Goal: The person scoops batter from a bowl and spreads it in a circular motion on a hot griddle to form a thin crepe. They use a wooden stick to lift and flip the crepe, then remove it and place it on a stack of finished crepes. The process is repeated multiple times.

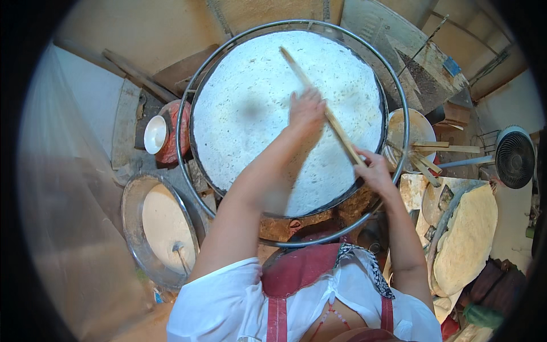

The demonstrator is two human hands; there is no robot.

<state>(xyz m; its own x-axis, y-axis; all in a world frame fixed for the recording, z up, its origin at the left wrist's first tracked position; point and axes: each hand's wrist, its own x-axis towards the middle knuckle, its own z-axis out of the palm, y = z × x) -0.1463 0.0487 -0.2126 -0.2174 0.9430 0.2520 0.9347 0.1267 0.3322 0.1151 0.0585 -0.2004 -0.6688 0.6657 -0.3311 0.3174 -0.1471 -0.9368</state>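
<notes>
A large round griddle, its dark rim (192, 128) showing around the edge, is covered by a pale, pitted sheet of batter (248, 141). A long flat wooden stick (339, 128) slants across the sheet from the far side to the near right. My right hand (372, 170) grips its near end by the griddle's right edge. Around the middle of the stick is my left hand (307, 110), with the fingers over the wood and the thumb apart. The part of the stick beneath those fingers is hidden.
A metal ring rail (181, 147) encircles the griddle. At left stand a basin (130, 226) of pale batter with a ladle (178, 248), and a white bowl (156, 134). To the right are a bucket (421, 124) with several wooden sticks, a fan (515, 156) and thin flatbreads (468, 239).
</notes>
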